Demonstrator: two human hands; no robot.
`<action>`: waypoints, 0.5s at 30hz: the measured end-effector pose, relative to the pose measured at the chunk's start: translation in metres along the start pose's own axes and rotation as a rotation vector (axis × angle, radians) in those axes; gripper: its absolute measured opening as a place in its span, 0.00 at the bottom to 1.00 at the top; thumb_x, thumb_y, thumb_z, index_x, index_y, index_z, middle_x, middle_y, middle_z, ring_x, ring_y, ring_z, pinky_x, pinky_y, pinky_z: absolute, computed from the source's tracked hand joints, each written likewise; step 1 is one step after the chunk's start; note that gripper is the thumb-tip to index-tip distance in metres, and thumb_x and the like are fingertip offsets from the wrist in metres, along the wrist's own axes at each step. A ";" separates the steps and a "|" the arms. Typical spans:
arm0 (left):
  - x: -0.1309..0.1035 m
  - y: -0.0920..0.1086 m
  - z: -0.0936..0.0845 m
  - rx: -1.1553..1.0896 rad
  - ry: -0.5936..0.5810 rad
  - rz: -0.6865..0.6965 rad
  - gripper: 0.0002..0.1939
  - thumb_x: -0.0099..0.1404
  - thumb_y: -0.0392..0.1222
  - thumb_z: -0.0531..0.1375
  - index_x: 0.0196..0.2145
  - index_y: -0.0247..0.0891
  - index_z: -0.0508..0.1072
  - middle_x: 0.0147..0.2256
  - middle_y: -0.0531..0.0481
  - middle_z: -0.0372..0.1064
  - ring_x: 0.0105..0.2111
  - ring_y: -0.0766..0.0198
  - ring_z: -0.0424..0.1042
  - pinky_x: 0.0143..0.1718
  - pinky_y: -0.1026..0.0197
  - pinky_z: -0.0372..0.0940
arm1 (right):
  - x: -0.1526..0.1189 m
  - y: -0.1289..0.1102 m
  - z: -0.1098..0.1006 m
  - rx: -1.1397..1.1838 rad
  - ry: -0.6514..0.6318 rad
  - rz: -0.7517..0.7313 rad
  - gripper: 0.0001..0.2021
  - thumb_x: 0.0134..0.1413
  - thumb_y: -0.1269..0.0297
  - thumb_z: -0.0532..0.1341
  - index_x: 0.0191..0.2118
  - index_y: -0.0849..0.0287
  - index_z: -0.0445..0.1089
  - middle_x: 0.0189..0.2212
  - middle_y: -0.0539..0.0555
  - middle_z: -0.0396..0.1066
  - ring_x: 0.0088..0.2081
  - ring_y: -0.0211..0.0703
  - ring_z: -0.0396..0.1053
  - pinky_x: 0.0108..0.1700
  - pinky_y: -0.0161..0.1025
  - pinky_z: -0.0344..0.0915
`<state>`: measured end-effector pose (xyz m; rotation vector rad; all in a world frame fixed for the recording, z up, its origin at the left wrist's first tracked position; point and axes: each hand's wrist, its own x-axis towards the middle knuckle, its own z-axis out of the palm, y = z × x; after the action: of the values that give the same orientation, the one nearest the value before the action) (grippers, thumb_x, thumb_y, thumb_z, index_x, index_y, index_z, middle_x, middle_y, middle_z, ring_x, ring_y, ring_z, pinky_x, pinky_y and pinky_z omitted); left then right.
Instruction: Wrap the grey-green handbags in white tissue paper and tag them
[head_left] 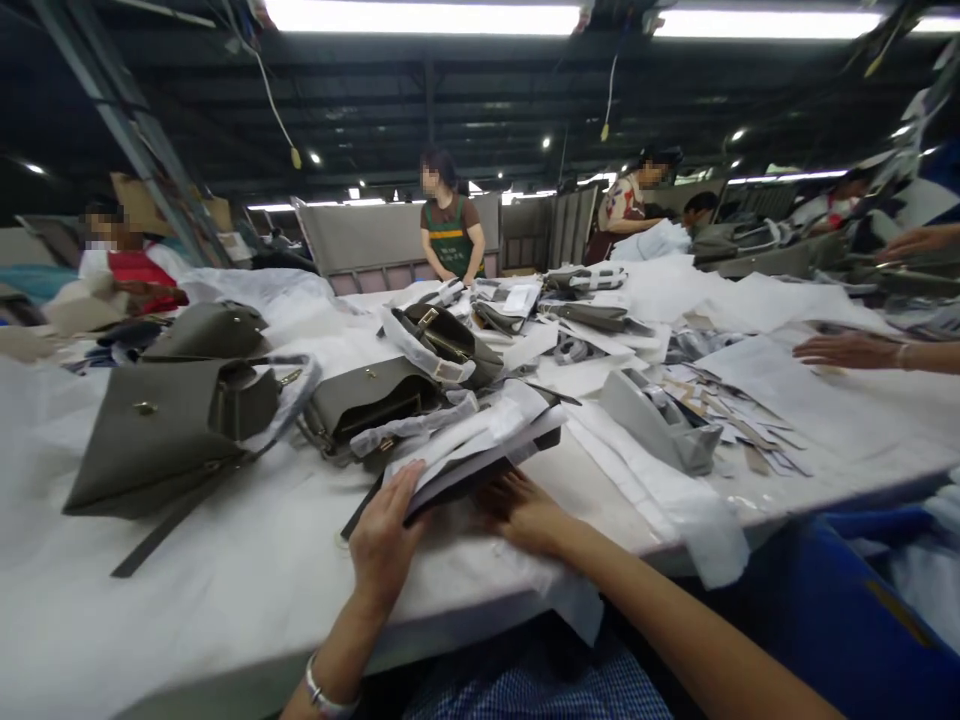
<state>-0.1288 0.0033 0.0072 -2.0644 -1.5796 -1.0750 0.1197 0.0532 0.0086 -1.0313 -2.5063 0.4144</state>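
White papers (480, 435) and dark panel (461, 490) are grasped together in my left hand (384, 540); right hand (529, 515) lies partly beneath, grip indeterminable.

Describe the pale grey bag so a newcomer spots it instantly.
On the white-covered table, find the scattered small cards in the right half. The pale grey bag sits just left of them, clearly lighter than the dark olive bags farther left.

Smooth, matt, leather-like handbag (161, 425) with a shiny gold-toned metal clasp (145, 409); its handle (289, 405) wears crinkled, translucent wrapping. Thin white sheeting (360, 600) covers the worktable; the bin (847, 600) looks like blue plastic.
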 end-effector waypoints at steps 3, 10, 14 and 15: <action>0.005 0.000 0.000 -0.016 -0.006 0.000 0.33 0.64 0.33 0.62 0.65 0.45 0.60 0.58 0.46 0.69 0.55 0.52 0.71 0.57 0.53 0.67 | 0.017 -0.001 0.005 0.120 0.111 -0.011 0.15 0.60 0.59 0.62 0.51 0.52 0.77 0.53 0.53 0.75 0.59 0.55 0.67 0.65 0.51 0.60; 0.007 0.007 0.006 -0.079 0.013 0.032 0.33 0.63 0.31 0.64 0.64 0.43 0.61 0.57 0.45 0.70 0.57 0.53 0.70 0.58 0.50 0.67 | 0.010 0.017 0.014 0.128 0.174 0.149 0.17 0.63 0.61 0.54 0.49 0.56 0.77 0.49 0.58 0.77 0.51 0.57 0.74 0.53 0.53 0.71; 0.005 0.014 0.010 -0.013 -0.045 0.068 0.32 0.63 0.35 0.65 0.62 0.43 0.63 0.57 0.45 0.70 0.57 0.53 0.70 0.56 0.51 0.69 | 0.001 0.034 0.022 -0.053 0.082 0.228 0.19 0.54 0.68 0.53 0.44 0.56 0.80 0.43 0.59 0.80 0.46 0.60 0.77 0.50 0.53 0.73; 0.004 0.015 0.012 0.004 -0.054 0.073 0.31 0.63 0.37 0.66 0.62 0.43 0.64 0.57 0.45 0.70 0.57 0.53 0.70 0.55 0.52 0.69 | -0.001 0.038 0.023 -0.080 0.068 0.224 0.20 0.53 0.68 0.52 0.44 0.56 0.80 0.42 0.59 0.80 0.44 0.61 0.77 0.49 0.53 0.73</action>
<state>-0.1100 0.0090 0.0053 -2.1484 -1.5179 -0.9981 0.1329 0.0758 -0.0273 -1.3413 -2.3732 0.3387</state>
